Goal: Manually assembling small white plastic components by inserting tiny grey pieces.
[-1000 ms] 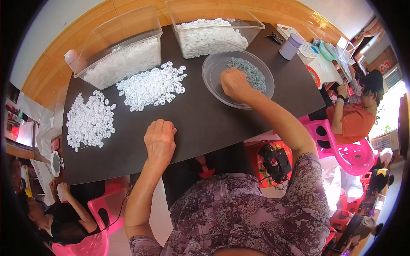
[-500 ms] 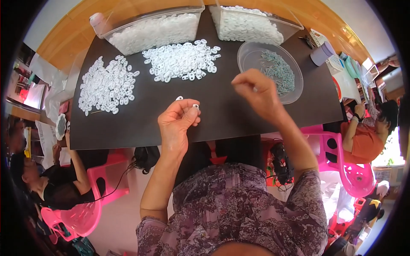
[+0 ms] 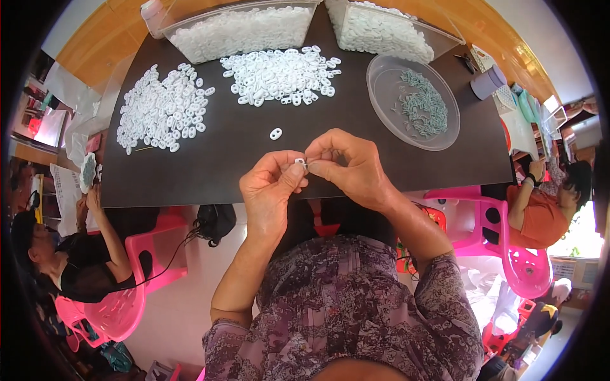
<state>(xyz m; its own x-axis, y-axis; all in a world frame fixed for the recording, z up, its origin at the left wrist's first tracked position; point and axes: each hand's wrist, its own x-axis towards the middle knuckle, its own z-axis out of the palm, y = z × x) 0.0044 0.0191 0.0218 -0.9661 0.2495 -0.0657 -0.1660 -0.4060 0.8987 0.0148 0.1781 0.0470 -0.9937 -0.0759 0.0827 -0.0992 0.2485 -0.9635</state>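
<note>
Over the near edge of the desk (image 3: 216,178), left hand (image 3: 270,184) pinches a small white plastic oval (image 3: 300,161); right hand (image 3: 349,166) pinched closed against it, contents unclear. Looks mid-work; two white-oval heaps (image 3: 279,76) and thin grey-green pieces (image 3: 426,106) remain, finished count can't tell.

On the table (image 3: 222,159), two clear bins (image 3: 170,37); two heaps (image 3: 166,108) of white pieces, beyond counting; one round tray (image 3: 384,95); grey-green pieces (image 3: 426,105), too many to count; one loose white piece (image 3: 276,134); one held white piece (image 3: 300,162); one left hand (image 3: 270,187), one right hand (image 3: 349,165); one lilac container (image 3: 488,82).
</note>
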